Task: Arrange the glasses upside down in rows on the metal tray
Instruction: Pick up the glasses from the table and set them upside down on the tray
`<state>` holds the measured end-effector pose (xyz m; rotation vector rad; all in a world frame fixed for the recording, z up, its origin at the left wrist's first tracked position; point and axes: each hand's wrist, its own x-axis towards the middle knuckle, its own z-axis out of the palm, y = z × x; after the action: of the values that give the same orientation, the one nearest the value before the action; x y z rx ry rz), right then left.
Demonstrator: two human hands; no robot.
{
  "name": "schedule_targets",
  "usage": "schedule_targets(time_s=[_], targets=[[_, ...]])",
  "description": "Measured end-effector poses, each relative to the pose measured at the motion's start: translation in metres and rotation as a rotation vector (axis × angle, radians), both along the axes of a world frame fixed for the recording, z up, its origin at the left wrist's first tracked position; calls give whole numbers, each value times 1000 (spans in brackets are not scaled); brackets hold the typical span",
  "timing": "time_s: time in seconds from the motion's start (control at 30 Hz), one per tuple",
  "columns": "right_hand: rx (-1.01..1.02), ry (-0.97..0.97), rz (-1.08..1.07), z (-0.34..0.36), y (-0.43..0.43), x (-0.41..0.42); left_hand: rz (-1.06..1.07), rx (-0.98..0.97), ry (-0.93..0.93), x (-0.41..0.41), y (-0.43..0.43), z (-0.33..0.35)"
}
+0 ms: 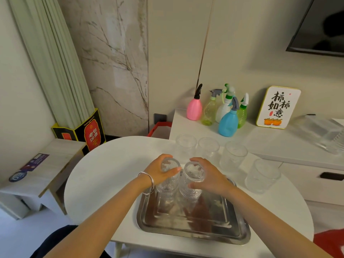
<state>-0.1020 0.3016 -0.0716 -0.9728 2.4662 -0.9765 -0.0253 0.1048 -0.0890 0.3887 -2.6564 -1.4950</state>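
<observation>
A rectangular metal tray (193, 229) lies on the round white table (104, 174) in front of me. Two ribbed clear glasses stand upside down, side by side, at the tray's far end. My left hand (158, 172) grips the left glass (168, 183) near its upturned base. My right hand (210, 175) grips the right glass (192, 181) the same way. Several more clear glasses stand upright on the table beyond the tray, among them one (186, 146) at the back left, one (233, 156) further right, and one (262, 175) at the far right.
Several spray bottles (228, 118) and a small framed sign (278, 107) stand on a white cabinet at the back right. A low wooden stool (46, 164) sits to the left, beside a black and red box (89, 133) holding rolled material.
</observation>
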Motion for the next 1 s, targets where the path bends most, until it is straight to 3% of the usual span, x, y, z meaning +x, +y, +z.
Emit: schedule_targets(time_s=[0.2, 0.33, 0.47, 0.6, 0.7, 0.83, 0.93, 1.0], targets=[[-160, -182, -102, 16, 9, -18, 82, 54, 86, -34, -12, 27], [-309, -238, -221, 23, 19, -34, 12, -136, 41, -77, -10, 38], [-318, -269, -267, 16, 26, -41, -78, -271, -96, -110, 0, 34], [-328, -301, -279, 12, 31, -43, -75, -334, -106, -124, 1, 25], [-323, -302, -279, 14, 36, -42, -47, -264, -65, -123, -1, 30], [-420, -273, -306, 30, 34, -43, 51, -115, 186, -106, -12, 62], [-596, -400, -322, 53, 26, -42, 148, 86, 382, -84, -12, 95], [-699, -567, -279, 67, 22, -42, 138, 225, 388, -70, -2, 115]])
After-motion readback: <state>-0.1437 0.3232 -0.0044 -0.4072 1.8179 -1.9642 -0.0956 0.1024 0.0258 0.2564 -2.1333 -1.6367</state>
